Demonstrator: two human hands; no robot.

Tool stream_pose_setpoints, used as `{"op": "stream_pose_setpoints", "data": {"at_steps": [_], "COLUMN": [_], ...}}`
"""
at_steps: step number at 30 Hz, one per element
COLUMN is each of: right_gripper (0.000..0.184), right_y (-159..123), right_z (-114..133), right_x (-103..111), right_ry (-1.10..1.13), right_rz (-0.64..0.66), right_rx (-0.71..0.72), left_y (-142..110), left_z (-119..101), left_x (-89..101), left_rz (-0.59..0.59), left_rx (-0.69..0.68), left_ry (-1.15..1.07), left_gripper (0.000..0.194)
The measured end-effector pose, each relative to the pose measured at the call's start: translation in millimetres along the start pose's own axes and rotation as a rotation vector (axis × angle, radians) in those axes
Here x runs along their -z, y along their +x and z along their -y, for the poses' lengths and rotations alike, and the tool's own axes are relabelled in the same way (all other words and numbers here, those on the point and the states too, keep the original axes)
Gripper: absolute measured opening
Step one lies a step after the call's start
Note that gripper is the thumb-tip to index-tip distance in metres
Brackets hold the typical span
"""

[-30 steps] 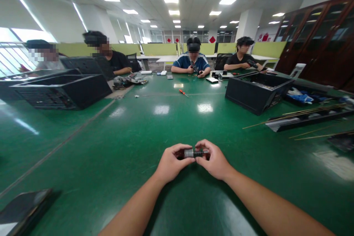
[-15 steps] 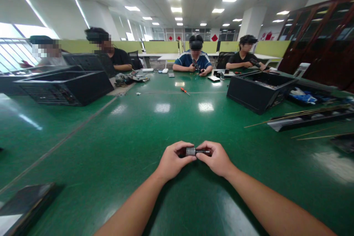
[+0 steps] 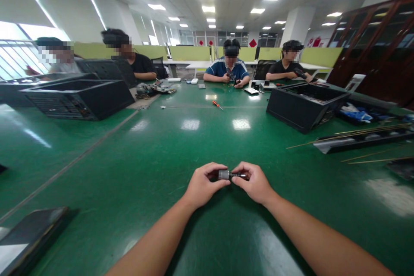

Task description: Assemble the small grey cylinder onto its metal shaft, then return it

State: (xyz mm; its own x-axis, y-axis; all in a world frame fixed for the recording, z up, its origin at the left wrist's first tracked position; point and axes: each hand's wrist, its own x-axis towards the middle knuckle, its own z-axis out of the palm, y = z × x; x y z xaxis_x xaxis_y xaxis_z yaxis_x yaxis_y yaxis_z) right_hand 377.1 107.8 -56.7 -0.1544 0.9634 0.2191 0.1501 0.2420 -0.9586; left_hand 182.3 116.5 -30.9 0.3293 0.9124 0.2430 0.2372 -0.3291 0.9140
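Between my hands, just over the green table [image 3: 155, 159], lies a small metal cylinder with a dark ribbed shaft [image 3: 224, 174], held level. My left hand [image 3: 202, 185] is closed round the grey, thicker end, fingers above and thumb below. At the dark, thinner end, my right hand [image 3: 253, 183] pinches with thumb and fingertips, and a bright thin tip shows inside its grip. The exact kind of part is too small to make out. The fingertips of both hands nearly meet.
Black computer cases stand at left [image 3: 79, 99] and right [image 3: 305, 105]. An orange screwdriver [image 3: 217, 104] lies ahead. Thin brass rods [image 3: 349, 133] rest at right, and a dark flat slab [image 3: 35, 233] at the near left. Several people sit across the table; one wears a blue shirt [image 3: 211, 70].
The view has tilted down and shifted slightly left. My hands keep hold of the metal cylinder; the right fingers have shifted a little along the shaft.
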Motion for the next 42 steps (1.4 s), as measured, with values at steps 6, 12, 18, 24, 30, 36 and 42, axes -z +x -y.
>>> {"op": "stream_pose_setpoints", "data": {"at_steps": [6,12,18,24,30,36,42], "right_gripper": [0.01,0.01,0.009,0.011,0.01,0.011,0.013], "right_y": [-0.4,-0.3,-0.7,-1.5,-1.0,-0.8,-0.2], "right_z": [2.7,4.2,3.9,3.5,2.1,2.7,3.2], "right_x": [0.7,0.8,-0.2,-0.1,0.0,-0.3,0.1], "right_ry": [-0.008,-0.011,0.0,0.056,0.086,0.094,0.136], "right_rz": [-0.003,0.0,-0.006,0.0,0.004,-0.004,0.007], "right_rx": [0.014,0.017,0.013,-0.031,-0.047,-0.061,-0.094], "left_y": [0.0,0.2,0.1,0.2,0.7,0.1,0.2], "left_z": [0.6,-3.5,-5.1,-4.5,-3.5,-3.6,-4.6], "left_x": [-0.3,-0.6,-0.9,-0.3,0.2,0.0,-0.3], "left_rz": [0.005,-0.006,-0.006,-0.012,-0.017,-0.03,-0.04], "left_rx": [0.022,0.027,0.042,0.046,0.047,0.045,0.082], "left_ry": [-0.006,-0.005,-0.006,0.004,0.008,-0.004,-0.037], "left_gripper": [0.035,0.034,0.034,0.035,0.037,0.037,0.037]}}
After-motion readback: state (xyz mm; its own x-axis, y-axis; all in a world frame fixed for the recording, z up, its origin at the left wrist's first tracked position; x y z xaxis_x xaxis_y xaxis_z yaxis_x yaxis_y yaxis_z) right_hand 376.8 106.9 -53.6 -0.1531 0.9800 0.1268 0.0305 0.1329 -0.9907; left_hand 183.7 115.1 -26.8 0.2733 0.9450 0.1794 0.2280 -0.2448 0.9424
